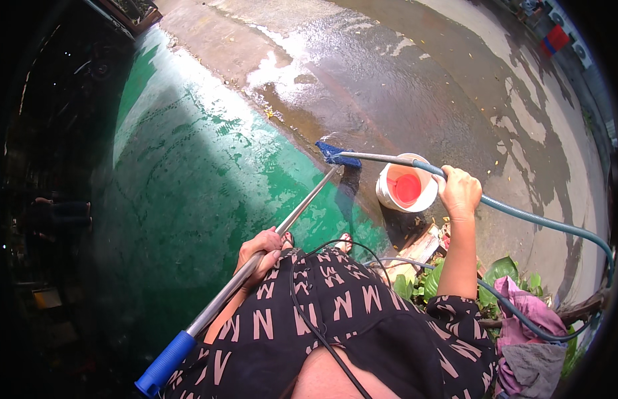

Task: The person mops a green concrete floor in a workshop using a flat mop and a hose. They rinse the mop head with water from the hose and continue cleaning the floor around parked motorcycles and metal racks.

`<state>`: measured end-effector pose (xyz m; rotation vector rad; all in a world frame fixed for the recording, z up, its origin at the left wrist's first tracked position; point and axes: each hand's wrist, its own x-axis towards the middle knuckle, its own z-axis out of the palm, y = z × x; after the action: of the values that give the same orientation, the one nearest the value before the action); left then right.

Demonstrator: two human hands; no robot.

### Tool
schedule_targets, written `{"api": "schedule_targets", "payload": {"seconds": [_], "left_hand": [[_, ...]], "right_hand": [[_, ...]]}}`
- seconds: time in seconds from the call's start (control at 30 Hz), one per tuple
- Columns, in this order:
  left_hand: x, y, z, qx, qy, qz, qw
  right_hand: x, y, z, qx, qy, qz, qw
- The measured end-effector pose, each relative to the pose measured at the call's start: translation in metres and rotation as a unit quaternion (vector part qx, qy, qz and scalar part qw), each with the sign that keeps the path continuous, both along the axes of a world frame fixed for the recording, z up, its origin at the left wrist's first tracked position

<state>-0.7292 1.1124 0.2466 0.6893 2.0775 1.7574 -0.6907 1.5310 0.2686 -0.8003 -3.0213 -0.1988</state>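
Observation:
My left hand (258, 255) is closed around the metal pole of a mop (302, 207), whose blue grip end (165, 364) points toward my lower left. The mop's blue, shaggy-looking head (329, 152) is raised just past the edge of the green floor. My right hand (460, 193) grips a blue-green hose (521, 211) near its grey front end (375, 157). That end points left at the mop head, with water seeming to splash there. Below the hose stands a white bucket (384, 193) with a red scoop-like vessel (407, 189) inside.
Wet green floor (189, 219) lies left; wet grey concrete (422, 86) stretches ahead and right. Leafy plants (501, 269), a pink cloth (525, 309) and a grey cloth (536, 366) are at lower right. The hose loops around there. A thin black cable (297, 292) hangs before me.

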Motion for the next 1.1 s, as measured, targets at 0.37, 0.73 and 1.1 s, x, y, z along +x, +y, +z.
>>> {"api": "schedule_targets", "payload": {"seconds": [0.37, 0.73, 1.1], "left_hand": [[-0.002, 0.003, 0.003, 0.001, -0.002, 0.009, 1.000], [-0.005, 0.005, 0.003, -0.002, 0.003, -0.004, 1.000], [-0.005, 0.005, 0.001, 0.008, 0.009, -0.002, 1.000]], "right_hand": [[0.003, 0.016, -0.020, 0.023, 0.001, -0.015, 1.000], [0.006, 0.027, -0.036, 0.047, -0.010, -0.043, 0.998], [0.013, 0.033, -0.047, 0.067, -0.035, -0.062, 0.995]]}}
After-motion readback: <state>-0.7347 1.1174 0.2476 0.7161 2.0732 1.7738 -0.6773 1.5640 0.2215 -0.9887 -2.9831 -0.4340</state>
